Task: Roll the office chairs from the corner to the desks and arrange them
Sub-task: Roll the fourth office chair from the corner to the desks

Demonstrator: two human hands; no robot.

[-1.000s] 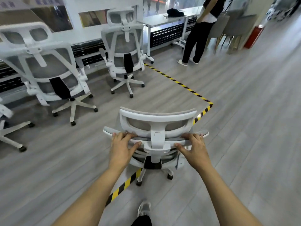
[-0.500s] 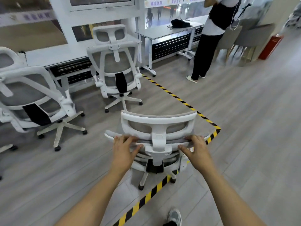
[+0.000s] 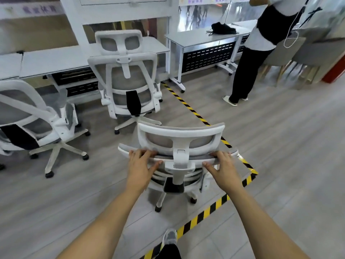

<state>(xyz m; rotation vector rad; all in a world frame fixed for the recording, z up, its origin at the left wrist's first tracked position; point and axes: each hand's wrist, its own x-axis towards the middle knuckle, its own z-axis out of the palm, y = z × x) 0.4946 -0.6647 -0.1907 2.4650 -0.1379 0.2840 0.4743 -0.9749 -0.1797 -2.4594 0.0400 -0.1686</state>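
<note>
A white office chair (image 3: 180, 134) with grey mesh stands right in front of me, its back toward me. My left hand (image 3: 141, 165) grips the left part of the backrest's top edge. My right hand (image 3: 223, 168) grips the right part of the same edge. The chair's wheeled base stands over the yellow-black floor tape (image 3: 211, 210). Ahead, a second white chair (image 3: 127, 79) stands at a white desk (image 3: 56, 59). A third chair (image 3: 28, 120) stands at the left, facing the same row of desks.
Another white desk (image 3: 196, 37) with a black object (image 3: 223, 28) on it stands at the back right. A person in black trousers (image 3: 248, 70) stands beside it. Grey chairs (image 3: 308, 51) and a red object (image 3: 336, 70) are at the far right. Grey floor stretches to the right.
The chair in my hands has rolled forward over the tape toward the desks. The parked chairs and the standing person appear closer and larger.
</note>
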